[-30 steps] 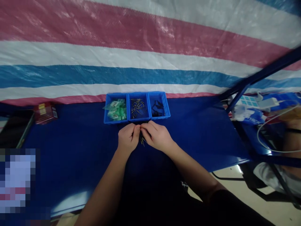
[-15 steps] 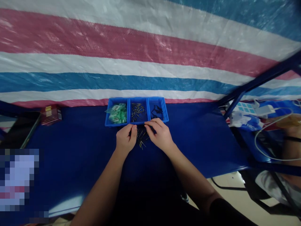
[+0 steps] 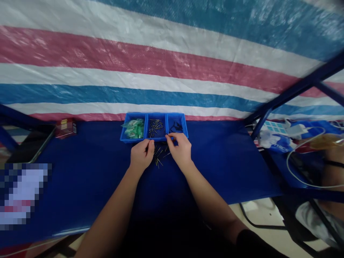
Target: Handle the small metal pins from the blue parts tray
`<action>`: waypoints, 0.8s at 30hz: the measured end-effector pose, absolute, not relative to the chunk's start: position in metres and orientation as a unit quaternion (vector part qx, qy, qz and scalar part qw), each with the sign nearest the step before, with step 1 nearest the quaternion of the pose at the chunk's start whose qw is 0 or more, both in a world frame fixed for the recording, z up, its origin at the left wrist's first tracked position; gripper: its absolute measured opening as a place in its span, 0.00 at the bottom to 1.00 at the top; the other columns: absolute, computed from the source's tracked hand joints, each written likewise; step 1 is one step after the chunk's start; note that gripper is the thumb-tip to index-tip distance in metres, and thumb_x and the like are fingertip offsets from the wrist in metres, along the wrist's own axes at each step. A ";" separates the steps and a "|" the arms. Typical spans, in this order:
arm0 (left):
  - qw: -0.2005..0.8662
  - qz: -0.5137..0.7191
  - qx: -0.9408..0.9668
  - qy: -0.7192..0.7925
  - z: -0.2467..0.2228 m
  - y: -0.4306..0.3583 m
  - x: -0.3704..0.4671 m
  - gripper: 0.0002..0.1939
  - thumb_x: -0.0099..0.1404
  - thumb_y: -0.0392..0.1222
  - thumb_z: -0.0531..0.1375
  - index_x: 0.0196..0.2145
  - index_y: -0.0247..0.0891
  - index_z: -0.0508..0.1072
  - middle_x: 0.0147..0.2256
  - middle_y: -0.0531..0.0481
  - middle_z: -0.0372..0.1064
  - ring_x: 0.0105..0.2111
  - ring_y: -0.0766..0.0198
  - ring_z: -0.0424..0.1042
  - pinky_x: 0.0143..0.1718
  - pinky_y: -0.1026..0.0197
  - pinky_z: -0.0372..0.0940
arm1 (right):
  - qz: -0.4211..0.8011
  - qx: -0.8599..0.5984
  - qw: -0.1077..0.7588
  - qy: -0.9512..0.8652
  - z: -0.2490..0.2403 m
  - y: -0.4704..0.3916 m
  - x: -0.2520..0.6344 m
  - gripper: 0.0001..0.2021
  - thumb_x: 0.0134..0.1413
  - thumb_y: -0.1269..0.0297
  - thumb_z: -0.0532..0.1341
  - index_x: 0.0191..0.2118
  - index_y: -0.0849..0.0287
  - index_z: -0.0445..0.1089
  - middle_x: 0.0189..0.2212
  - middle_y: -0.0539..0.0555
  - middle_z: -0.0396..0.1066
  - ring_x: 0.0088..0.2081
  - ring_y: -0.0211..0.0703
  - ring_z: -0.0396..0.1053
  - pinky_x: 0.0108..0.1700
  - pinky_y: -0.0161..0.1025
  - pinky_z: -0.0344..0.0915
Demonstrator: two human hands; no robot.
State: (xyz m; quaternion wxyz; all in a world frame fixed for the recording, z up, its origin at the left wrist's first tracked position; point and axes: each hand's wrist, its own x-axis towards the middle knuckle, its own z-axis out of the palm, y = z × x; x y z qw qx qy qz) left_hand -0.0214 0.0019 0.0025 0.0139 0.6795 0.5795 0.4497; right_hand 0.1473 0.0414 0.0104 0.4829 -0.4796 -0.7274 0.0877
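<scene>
Three small blue bins stand side by side at the back of a blue table (image 3: 80, 179). The left bin (image 3: 132, 129) holds green bagged parts, the middle bin (image 3: 156, 128) holds thin metal pins, the right bin (image 3: 176, 126) holds black parts. My left hand (image 3: 141, 156) rests just in front of the middle bin with its fingers curled around a small pin. My right hand (image 3: 180, 149) reaches to the front edge of the right bin, fingertips pinched together; what they hold is too small to tell. Loose pins (image 3: 159, 154) lie on the table between my hands.
A striped red, white and blue tarp (image 3: 166, 68) hangs behind the table. A small red box (image 3: 66, 127) sits at the back left. On the right stand a blue metal frame (image 3: 285, 96) and a second surface with a white cable (image 3: 301, 168) and packets.
My hands have drawn apart, uncovering the loose pins. My right hand moved forward to the right bin's edge. The view tilted up.
</scene>
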 end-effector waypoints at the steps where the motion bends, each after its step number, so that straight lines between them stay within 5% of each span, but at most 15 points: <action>1: 0.013 0.450 0.682 0.576 0.003 0.002 -0.021 0.14 0.70 0.39 0.54 0.26 0.36 0.70 0.21 0.53 0.67 0.22 0.70 0.65 0.28 0.65 0.57 | 0.083 -0.477 0.467 -0.740 0.010 0.043 0.147 0.09 0.65 0.61 0.59 0.40 0.57 0.76 0.37 0.54 0.78 0.39 0.43 0.72 0.46 0.44 0.69; 7: 0.008 0.450 0.682 0.576 0.002 0.003 -0.022 0.14 0.71 0.40 0.54 0.26 0.36 0.69 0.21 0.54 0.66 0.22 0.71 0.64 0.28 0.65 0.57 | 0.051 -0.455 0.388 -0.800 0.010 0.042 0.149 0.13 0.64 0.59 0.60 0.51 0.53 0.74 0.52 0.54 0.75 0.56 0.53 0.64 0.56 0.55 0.59; 15: -0.016 0.419 0.674 0.608 -0.003 0.007 -0.028 0.17 0.72 0.44 0.52 0.26 0.37 0.67 0.20 0.54 0.63 0.22 0.70 0.63 0.28 0.65 0.54 | 0.140 -0.350 0.433 -0.819 -0.004 0.032 0.145 0.10 0.64 0.67 0.57 0.45 0.57 0.75 0.40 0.56 0.77 0.41 0.44 0.70 0.48 0.46 0.68; 24: 0.029 0.379 0.680 0.627 -0.007 0.002 -0.021 0.19 0.72 0.48 0.50 0.27 0.38 0.68 0.22 0.51 0.67 0.23 0.68 0.65 0.28 0.63 0.53 | 0.143 -0.298 0.312 -0.891 0.003 0.030 0.146 0.07 0.61 0.68 0.58 0.40 0.60 0.74 0.37 0.56 0.74 0.40 0.44 0.68 0.47 0.43 0.67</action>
